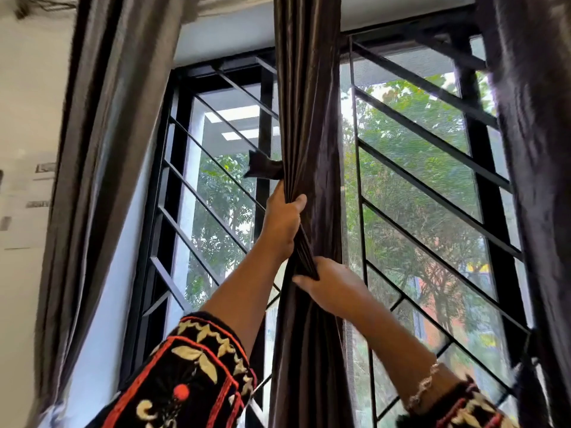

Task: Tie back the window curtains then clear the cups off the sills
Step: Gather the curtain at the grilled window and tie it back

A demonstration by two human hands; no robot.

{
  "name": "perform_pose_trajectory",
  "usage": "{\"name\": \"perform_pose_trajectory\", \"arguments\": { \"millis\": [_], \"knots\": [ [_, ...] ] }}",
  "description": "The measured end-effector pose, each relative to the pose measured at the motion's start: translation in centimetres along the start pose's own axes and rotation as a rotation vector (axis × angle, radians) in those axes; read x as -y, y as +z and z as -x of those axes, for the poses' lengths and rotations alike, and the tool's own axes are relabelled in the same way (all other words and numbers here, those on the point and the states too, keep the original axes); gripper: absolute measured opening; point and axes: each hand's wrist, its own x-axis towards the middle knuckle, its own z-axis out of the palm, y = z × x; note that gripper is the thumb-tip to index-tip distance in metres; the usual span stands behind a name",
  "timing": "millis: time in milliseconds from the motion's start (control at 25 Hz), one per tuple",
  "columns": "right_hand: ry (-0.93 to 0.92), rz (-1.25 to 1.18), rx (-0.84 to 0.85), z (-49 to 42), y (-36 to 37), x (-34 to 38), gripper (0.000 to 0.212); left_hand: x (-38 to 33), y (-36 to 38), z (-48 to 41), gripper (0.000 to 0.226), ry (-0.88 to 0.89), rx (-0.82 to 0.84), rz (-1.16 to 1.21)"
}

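Folds of glossy curtain (309, 118) gripped by left hand (282, 220), pinched by right hand (333, 285).

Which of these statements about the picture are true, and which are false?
1. The left hand and the right hand both grip the middle curtain. True.
2. The left hand is lower than the right hand. False: it grips higher up.
3. A cup stands in view. False: no cup shows here.
4. Trees show behind the window bars. True.
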Motion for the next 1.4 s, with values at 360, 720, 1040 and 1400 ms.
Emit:
{"name": "perform_pose_trajectory", "arguments": {
  "millis": [360, 720, 1040, 1400],
  "knots": [
    [-0.045, -0.886, -0.204, -7.0, -6.2, -4.1, 0.054, -0.3, -1.2, 0.7, 0.029, -0.025, 0.145, 0.315],
    [-0.167, -1.338, 0.077, -7.6, -6.0, -1.8, 0.017, -0.9, -1.9, 0.7, 0.027, -0.063, 0.199, 0.344],
    [-0.16, 0.134, -0.678, -4.4, -3.8, 2.8, 0.027, -0.2, -0.5, 0.8, 0.029, 0.018, 0.101, 0.163],
    [-0.366, 0.088, -0.689, -2.4, -0.1, 2.3, 0.036, -0.9, -0.5, 1.0, 0.034, -0.086, 0.194, 0.231]
  ]
}}
